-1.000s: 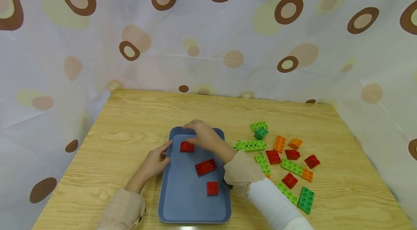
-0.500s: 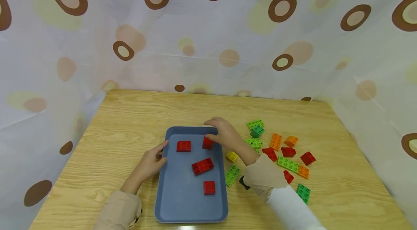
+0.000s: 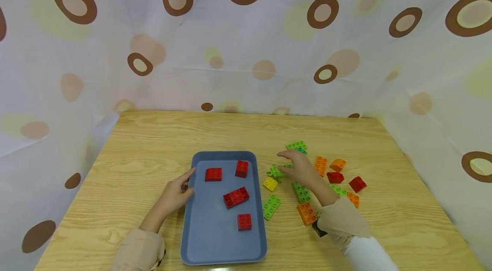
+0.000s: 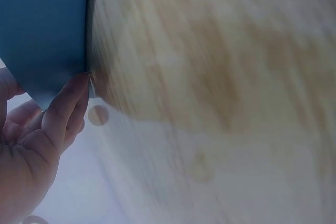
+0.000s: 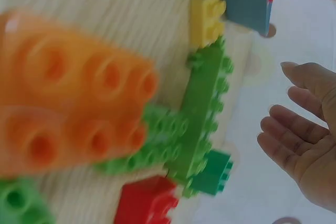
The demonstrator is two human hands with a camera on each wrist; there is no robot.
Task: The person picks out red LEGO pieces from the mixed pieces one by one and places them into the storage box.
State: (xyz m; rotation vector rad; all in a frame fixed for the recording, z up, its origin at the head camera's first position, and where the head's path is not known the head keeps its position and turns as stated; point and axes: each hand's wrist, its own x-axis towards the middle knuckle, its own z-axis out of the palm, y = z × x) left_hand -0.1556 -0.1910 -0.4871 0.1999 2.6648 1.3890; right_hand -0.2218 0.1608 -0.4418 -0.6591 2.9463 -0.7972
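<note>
In the head view my left hand [image 3: 173,194] rests against the left side of the blue-grey tray [image 3: 186,237]; the left wrist view shows its fairly straight fingers touching the edge. Four kinds of placement aside, several red toy bricks lie apart in the tray, among them a brick at the back right [image 3: 241,168], one at the back left [image 3: 213,174], a long one [image 3: 236,197] and a square one [image 3: 244,222]. My right hand [image 3: 305,173] holds nothing and hovers over the loose bricks right of the tray, fingers spread and relaxed.
Right of the tray lie a yellow brick [image 3: 270,184], a light green plate brick [image 3: 271,207], orange bricks [image 3: 306,213] and red ones [image 3: 358,184]. My right forearm hides part of the pile. A spotted curtain [image 3: 238,70] hangs behind the table.
My right hand has let go of a red brick at the tray's back right, then moved right over the loose bricks. My left hand has stayed at the tray's side.
</note>
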